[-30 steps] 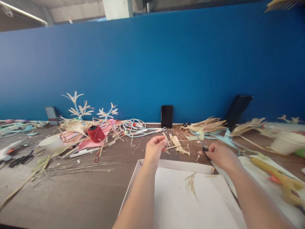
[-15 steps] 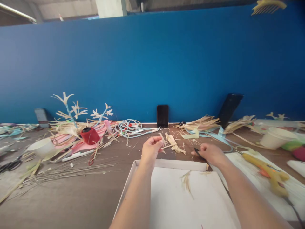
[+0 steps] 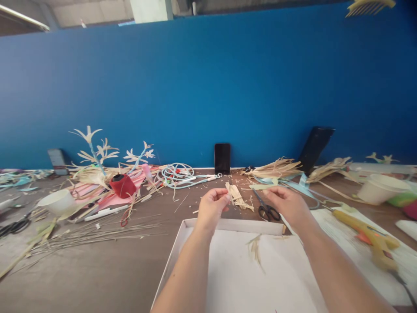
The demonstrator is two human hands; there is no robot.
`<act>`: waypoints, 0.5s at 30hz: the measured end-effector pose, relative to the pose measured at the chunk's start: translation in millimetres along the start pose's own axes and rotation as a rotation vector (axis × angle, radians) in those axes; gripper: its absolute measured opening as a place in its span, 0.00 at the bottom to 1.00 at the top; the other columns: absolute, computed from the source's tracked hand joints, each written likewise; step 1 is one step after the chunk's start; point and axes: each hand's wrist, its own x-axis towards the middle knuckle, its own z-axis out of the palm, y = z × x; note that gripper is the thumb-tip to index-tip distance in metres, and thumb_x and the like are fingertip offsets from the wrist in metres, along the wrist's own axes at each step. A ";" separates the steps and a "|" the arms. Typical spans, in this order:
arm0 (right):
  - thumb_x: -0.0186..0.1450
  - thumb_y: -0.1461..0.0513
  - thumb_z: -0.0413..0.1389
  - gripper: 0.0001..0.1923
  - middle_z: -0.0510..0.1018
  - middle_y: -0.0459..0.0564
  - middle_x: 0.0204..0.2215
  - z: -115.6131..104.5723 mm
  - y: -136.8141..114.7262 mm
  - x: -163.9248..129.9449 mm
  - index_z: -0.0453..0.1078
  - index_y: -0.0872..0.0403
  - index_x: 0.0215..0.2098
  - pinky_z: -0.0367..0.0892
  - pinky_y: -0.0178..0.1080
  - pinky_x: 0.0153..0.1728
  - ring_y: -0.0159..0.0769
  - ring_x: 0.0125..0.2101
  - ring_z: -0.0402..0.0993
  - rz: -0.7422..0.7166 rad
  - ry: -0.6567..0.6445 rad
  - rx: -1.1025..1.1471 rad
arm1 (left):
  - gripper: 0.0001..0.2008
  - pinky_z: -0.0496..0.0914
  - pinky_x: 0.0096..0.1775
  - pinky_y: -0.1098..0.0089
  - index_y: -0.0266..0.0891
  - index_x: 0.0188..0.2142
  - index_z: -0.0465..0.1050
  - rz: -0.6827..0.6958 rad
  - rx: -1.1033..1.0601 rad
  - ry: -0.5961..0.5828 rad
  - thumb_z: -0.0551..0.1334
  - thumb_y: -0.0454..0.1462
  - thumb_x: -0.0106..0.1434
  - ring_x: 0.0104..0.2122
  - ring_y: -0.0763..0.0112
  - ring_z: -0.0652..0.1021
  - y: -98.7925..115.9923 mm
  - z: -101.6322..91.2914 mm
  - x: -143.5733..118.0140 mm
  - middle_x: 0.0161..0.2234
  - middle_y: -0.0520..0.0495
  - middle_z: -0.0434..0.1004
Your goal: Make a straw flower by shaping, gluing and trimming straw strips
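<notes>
Blue partition (image 3: 195, 87) behind a brown tabletop (image 3: 97, 269). Yellow comb-like item (image 3: 370, 7) cut off at top edge. Left hand (image 3: 212, 204) center, fingers pinched on a small pale strip (image 3: 229, 190); most of it hidden by the fingertips, exact shape unclear. Pale dried scraps (image 3: 240, 198) on tabletop just beyond. Right hand (image 3: 288, 204): thumb and forefinger close together near a light green strip (image 3: 259, 187); can't tell whether pinching it or just in front of it. Black scissors (image 3: 269, 212) lie just beside that hand, between both hands; loops partly overlap visually with the hand. Glue gun (image 3: 368, 232) at right, cord runs out of frame; white sheet (image 3: 345, 269) under it, any marks too blurred to read. Phone (image 3: 222, 158) upright against partition, dark screen. Containers: shallow white box (image 3: 243, 224) in front, near end cut off, sides partly behind forearms, a wisp of dried fiber (image 3: 256, 252) inside, plus a tiny reddish bit at bottom edge. White cup (image 3: 58, 203) left, pale cup (image 3: 378, 190) right; contents of both can't be made out.
</notes>
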 end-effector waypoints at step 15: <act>0.56 0.49 0.58 0.16 0.61 0.40 0.14 36.1 -20.7 -26.6 0.73 0.53 0.31 0.50 0.32 0.18 0.27 0.17 0.54 0.024 -0.287 0.318 | 0.18 0.65 0.28 0.75 0.34 0.45 0.66 0.058 0.187 -0.199 0.62 0.35 0.53 0.26 0.76 0.71 -10.0 16.3 -6.9 0.27 0.50 0.72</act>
